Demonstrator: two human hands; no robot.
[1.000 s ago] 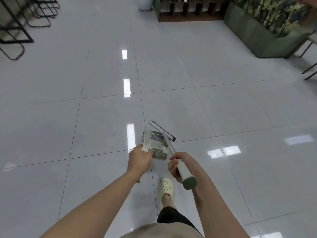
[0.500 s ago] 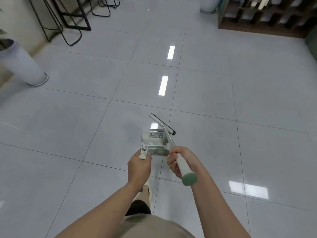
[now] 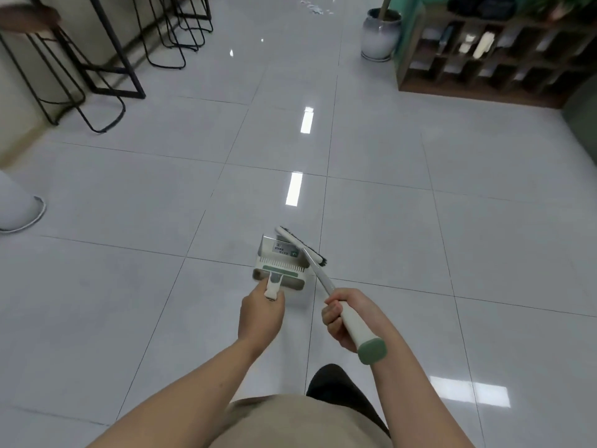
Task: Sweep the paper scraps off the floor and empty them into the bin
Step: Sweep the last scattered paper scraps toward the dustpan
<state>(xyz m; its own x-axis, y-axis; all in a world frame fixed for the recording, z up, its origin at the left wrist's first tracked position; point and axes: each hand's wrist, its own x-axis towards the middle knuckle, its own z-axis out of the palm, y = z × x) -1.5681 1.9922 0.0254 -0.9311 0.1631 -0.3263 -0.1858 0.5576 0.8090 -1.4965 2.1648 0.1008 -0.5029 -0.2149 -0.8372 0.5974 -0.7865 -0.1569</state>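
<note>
glossy tiled floor (image 3: 371,195), shiny metal dustpan (image 3: 280,263), wooden shelf (image 3: 484,59)

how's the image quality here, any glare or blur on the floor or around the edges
Head view: bright ceiling-light reflections streak the glossy tile floor, strongest ahead of the dustpan; the stools and shelf unit near the top edges are smeared with blur and bowed by the wide-angle lens; the paper scraps far off are too soft to make out singly; the left hand, right hand and broom are fairly sharp.

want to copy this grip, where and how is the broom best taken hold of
Grip the broom on its thick white sleeve below the green end cap, as the right hand does, fingers wrapped from the side. The thin shaft slants forward-left down to the bristle head.
</note>
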